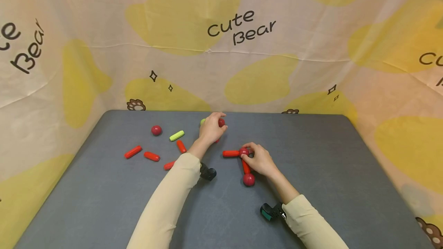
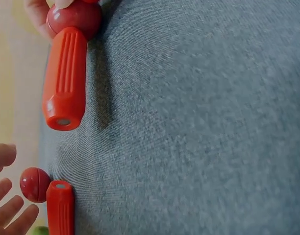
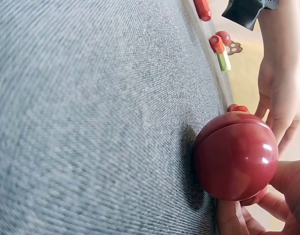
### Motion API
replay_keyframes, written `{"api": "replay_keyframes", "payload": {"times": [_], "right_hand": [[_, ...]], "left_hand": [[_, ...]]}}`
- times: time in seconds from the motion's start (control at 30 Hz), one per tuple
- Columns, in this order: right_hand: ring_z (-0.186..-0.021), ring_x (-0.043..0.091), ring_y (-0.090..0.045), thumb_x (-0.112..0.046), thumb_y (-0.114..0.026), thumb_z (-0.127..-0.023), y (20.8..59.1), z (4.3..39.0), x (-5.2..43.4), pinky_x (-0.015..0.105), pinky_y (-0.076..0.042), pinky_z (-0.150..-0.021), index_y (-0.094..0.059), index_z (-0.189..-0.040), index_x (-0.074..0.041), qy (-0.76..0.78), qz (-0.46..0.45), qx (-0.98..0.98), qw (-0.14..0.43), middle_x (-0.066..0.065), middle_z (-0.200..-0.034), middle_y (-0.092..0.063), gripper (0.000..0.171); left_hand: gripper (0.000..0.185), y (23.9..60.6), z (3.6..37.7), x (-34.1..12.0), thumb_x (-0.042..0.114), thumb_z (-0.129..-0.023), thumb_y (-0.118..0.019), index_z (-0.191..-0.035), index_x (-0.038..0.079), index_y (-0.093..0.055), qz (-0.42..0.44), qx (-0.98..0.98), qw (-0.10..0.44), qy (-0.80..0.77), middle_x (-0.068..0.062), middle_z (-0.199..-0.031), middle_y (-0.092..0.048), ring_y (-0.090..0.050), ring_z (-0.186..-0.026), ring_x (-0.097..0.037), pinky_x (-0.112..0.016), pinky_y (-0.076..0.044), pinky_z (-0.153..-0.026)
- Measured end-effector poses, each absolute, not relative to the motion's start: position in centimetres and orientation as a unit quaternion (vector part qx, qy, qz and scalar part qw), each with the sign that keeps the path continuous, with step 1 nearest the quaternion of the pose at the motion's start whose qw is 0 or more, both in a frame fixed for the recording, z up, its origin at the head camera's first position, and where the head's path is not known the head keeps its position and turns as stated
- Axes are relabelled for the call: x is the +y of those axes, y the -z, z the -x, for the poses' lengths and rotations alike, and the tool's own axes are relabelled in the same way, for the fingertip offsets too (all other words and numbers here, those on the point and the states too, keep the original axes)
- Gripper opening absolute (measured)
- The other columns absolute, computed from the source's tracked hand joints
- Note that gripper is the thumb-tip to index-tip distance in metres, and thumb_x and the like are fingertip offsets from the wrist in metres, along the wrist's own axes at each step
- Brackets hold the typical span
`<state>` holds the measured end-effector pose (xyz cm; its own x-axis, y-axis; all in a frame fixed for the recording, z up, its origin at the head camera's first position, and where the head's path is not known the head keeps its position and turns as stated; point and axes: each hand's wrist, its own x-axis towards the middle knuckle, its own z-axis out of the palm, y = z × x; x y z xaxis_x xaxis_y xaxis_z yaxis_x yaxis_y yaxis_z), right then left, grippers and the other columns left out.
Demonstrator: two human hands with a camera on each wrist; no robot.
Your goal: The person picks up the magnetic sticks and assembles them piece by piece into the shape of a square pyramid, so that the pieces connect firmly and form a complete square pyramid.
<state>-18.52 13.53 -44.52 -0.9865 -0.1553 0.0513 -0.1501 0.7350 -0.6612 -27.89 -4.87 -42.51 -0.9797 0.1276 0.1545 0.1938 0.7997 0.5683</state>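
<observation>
My right hand (image 1: 250, 156) pinches a dark red ball (image 1: 243, 151) at a joint of a small build on the grey table (image 1: 328, 172). One red stick (image 1: 230, 153) runs left from that ball. Another red stick (image 1: 246, 166) runs down to a second ball (image 1: 248, 180). The right wrist view shows the pinched ball (image 3: 236, 156) close up, with fingers (image 3: 287, 183) round it. My left hand (image 1: 217, 126) is further back, beside a loose red ball (image 1: 221, 122). In the left wrist view its fingers (image 2: 10, 208) are spread just short of that ball (image 2: 35, 184) and a red stick (image 2: 60, 210).
Loose pieces lie at the left: a red ball (image 1: 156, 130), a green stick (image 1: 177, 135) and red sticks (image 1: 133, 151) (image 1: 152, 156) (image 1: 181, 146). A printed cloth (image 1: 221, 49) walls in the table on three sides. A black wrist camera (image 1: 271, 211) sits at each cuff.
</observation>
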Motion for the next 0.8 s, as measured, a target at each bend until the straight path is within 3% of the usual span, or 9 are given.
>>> {"api": "replay_keyframes", "payload": {"times": [0.23, 0.47, 0.8], "right_hand": [[-0.078, 0.019, -0.054, -0.017, -0.068, -0.082, 44.57, 18.59, 13.57, 0.033, -0.043, -0.066, -0.063, -0.106, -0.009, 0.358, 0.077, 0.931, 0.009, 0.008, -0.092, -0.063, 0.026], [-0.077, 0.02, -0.053, -0.016, -0.068, -0.082, 44.57, 18.62, 13.57, 0.033, -0.042, -0.065, -0.063, -0.106, -0.009, 0.355, 0.081, 0.931, 0.006, 0.007, -0.09, -0.063, 0.026], [-0.077, 0.02, -0.053, -0.017, -0.069, -0.081, 44.7, 18.62, 13.57, 0.032, -0.041, -0.065, -0.063, -0.105, -0.009, 0.361, 0.079, 0.929, 0.0, 0.008, -0.09, -0.063, 0.026]], "left_hand": [[0.044, 42.86, 28.38, -4.66, 0.02, -0.08, -0.07, -0.123, 0.017, -0.059, 0.076, -0.953, 0.034, 0.293, -0.004, -0.126, -0.056, -0.057, -0.107, -0.024, -0.039, -0.049, -0.08], [0.034, 43.35, 28.46, -4.76, 0.013, -0.08, -0.069, -0.114, 0.012, -0.065, 0.085, -0.955, 0.025, 0.283, -0.009, -0.115, -0.061, -0.057, -0.106, -0.025, -0.037, -0.047, -0.087], [0.029, 42.61, 27.65, -4.48, 0.014, -0.081, -0.069, -0.11, 0.013, -0.067, 0.139, -0.947, 0.04, 0.288, -0.006, -0.111, -0.062, -0.058, -0.103, -0.023, -0.036, -0.046, -0.087]]}}
